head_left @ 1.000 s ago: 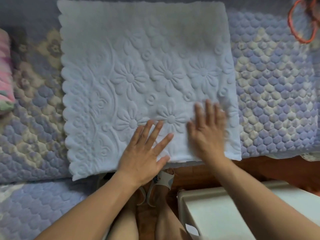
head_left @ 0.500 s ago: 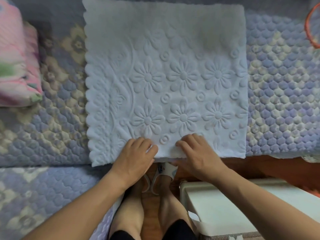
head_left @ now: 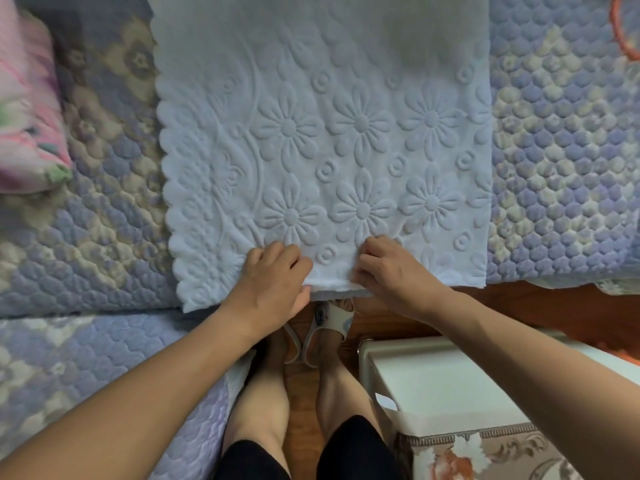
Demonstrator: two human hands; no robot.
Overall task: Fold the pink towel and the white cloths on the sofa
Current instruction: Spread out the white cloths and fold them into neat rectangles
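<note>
Pinching the white cloth's (head_left: 325, 140) near edge, left hand (head_left: 273, 282) and right hand (head_left: 391, 271) grip it side by side.

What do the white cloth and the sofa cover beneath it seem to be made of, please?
White cloth: apparently soft plush or quilted fabric, matte, with embossed flowers and a scalloped left edge. Sofa cover: quilted, padded textile, judging by its stitched, puffy lavender-and-cream cells. Fibres cannot be told.

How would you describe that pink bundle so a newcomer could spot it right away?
Start at the quilted lilac sofa cover filling the upper scene, with a white cloth spread in its middle. Go left past the cloth's scalloped edge to the picture's left border: the pink towel lies there, folded into a thick bundle. It alone is pink, with green patches.
</note>
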